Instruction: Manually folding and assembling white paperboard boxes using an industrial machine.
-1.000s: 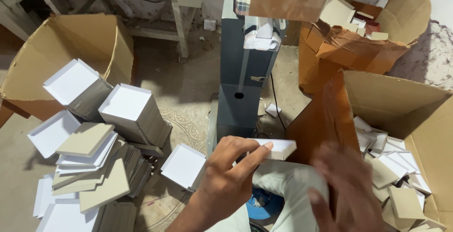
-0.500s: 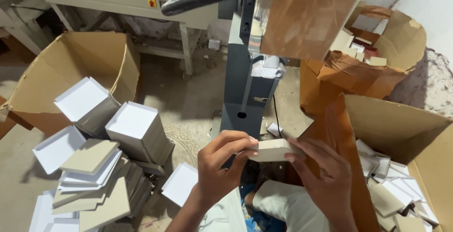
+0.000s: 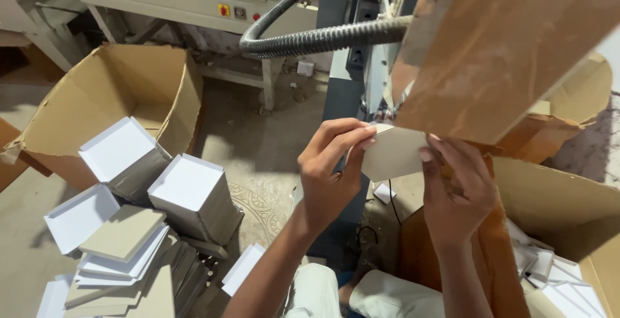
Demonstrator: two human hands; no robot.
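Two hands raised to one small grey cardboard blank [image 3: 392, 153], pinched from opposite sides and held up against the blue machine [image 3: 345, 53], just beneath a broad brown cardboard guard [image 3: 504, 40]. Left hand [image 3: 332, 169] closed on the blank's left edge, thumb below and fingertips curled over the top. Right hand [image 3: 455, 185] gripping the right edge, fingers narrow and bent, thumb tip pressed on the face. Gripped at the rims only, probably to leave the flat middle and the upper corner free where the blank meets the machine's working point; that point itself hidden behind the guard. Held level with the guard's lower edge, touching or very nearly so; hard to tell which.

Overhead, a ribbed grey hose [image 3: 310, 37] looping across from the left, near the left fingertips but apart from them. Little spare room above. More room below and to the left, over bare patterned floor [image 3: 258, 156]. Further left, leaning stacks of white-lined box trays [image 3: 187, 198] beside a large open carton [image 3: 123, 92], well apart from both hands. On the right, another open carton [image 3: 568, 227] holding loose white and grey pieces, its near wall close under the right forearm.
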